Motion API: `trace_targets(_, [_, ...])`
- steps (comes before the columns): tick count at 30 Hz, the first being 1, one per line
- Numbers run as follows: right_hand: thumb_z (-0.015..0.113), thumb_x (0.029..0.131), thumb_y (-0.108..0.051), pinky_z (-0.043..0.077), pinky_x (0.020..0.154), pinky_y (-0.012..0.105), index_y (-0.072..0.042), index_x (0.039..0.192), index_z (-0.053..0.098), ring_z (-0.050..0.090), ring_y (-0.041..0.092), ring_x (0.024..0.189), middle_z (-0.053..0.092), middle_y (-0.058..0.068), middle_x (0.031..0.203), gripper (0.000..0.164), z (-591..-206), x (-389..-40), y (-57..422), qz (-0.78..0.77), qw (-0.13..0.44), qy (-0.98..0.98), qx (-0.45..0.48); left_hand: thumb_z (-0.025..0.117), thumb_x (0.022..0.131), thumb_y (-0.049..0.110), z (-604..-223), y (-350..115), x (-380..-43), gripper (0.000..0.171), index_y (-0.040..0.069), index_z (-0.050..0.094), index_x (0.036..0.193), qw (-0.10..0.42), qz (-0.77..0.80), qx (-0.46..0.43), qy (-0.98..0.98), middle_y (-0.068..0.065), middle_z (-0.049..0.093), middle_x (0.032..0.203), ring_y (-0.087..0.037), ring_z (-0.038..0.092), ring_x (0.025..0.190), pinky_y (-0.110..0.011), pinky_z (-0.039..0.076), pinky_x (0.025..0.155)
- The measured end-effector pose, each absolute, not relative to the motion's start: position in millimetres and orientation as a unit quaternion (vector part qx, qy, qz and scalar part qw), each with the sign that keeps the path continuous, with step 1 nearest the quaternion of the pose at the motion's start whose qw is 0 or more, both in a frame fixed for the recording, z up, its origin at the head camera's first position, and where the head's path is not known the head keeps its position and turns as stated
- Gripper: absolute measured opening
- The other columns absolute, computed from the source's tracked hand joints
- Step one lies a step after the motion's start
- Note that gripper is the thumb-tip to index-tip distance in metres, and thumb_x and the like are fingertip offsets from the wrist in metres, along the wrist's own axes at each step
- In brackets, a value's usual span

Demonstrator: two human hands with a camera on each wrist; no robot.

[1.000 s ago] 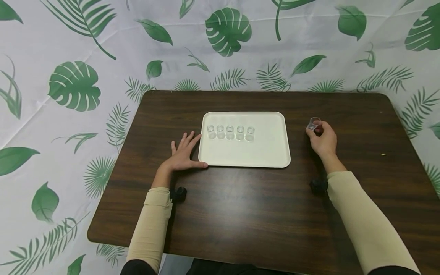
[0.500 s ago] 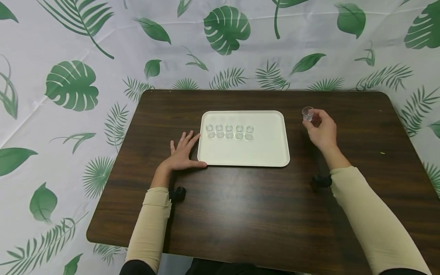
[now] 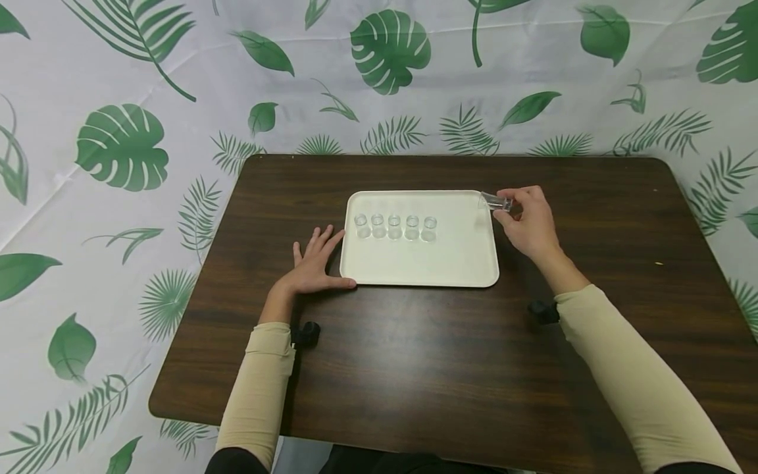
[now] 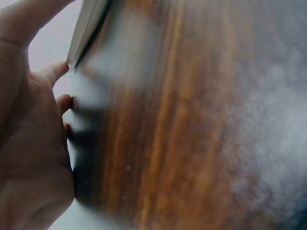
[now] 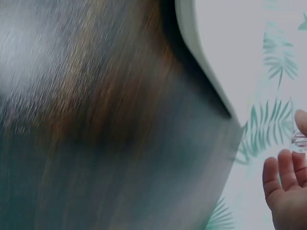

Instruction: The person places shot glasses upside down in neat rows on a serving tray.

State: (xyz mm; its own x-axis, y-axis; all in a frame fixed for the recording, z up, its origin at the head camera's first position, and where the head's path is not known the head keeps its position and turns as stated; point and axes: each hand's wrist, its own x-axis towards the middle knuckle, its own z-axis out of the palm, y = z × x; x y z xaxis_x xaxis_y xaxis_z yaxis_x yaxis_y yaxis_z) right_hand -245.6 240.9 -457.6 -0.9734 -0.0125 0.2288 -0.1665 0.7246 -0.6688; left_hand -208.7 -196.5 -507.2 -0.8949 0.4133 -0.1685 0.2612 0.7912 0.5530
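Observation:
My right hand [image 3: 530, 222] pinches a small clear shot glass [image 3: 496, 201] between thumb and fingers. The glass lies tilted on its side in the grip, its wide mouth over the far right corner of a cream tray [image 3: 464, 260]. In the right wrist view, part of the glass [image 5: 300, 140] shows at the edge beside the fingertips. Several similar shot glasses [image 3: 395, 227] stand upright in a row across the tray's left half. With fingers spread, my left hand [image 3: 312, 268] touches the tray's left edge, the thumb at its near left corner.
Beneath everything is a dark wooden table [image 3: 408, 368] with rounded corners. A leaf-patterned cloth [image 3: 331, 72] hangs behind and to the sides. A tiny yellow scrap [image 3: 659, 263] lies on the table at the right.
My right hand has lifted the glass from the table's right side and carried it left to the tray, tipping it sideways. The left hand stays put.

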Motion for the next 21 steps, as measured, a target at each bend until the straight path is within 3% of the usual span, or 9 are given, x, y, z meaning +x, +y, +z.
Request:
trace_targets(5, [0.064, 0.094, -0.006, 0.037, 0.072, 0.044, 0.001, 0.126, 0.063, 0.048, 0.034, 0.088, 0.046, 0.020, 0.119, 0.033, -457.3, -243.8, 225.8, 0.347, 0.075, -0.930, 0.094, 0.076, 0.075, 0.062, -507.5, -195.9, -209.3, 0.112, 0.027, 0.010, 0.160, 0.146, 0.269, 0.177, 0.936, -0.009, -0.001, 0.165, -0.031, -0.012, 0.149, -0.070, -0.014, 0.104])
trace_targets(8, [0.065, 0.093, -0.006, 0.038, 0.074, 0.046, 0.001, 0.127, 0.063, 0.050, 0.037, 0.093, 0.049, 0.020, 0.120, 0.035, -456.1, -244.0, 218.3, 0.334, 0.071, -0.932, 0.119, 0.075, 0.075, 0.062, -507.5, -195.1, -210.1, 0.113, 0.026, 0.010, 0.160, 0.147, 0.269, 0.177, 0.935, -0.009, -0.001, 0.165, -0.031, -0.012, 0.149, -0.070, -0.014, 0.104])
trace_targets(21, [0.069, 0.090, -0.005, 0.044, 0.082, 0.046, -0.006, 0.130, 0.063, 0.053, 0.030, 0.098, 0.060, 0.012, 0.120, 0.041, -461.7, -245.1, 187.2, 0.295, 0.020, -0.940, 0.171, 0.076, 0.075, 0.061, -508.9, -195.9, -210.3, 0.112, 0.025, 0.012, 0.160, 0.142, 0.270, 0.178, 0.935, -0.010, 0.001, 0.164, -0.033, -0.011, 0.149, -0.070, -0.013, 0.103])
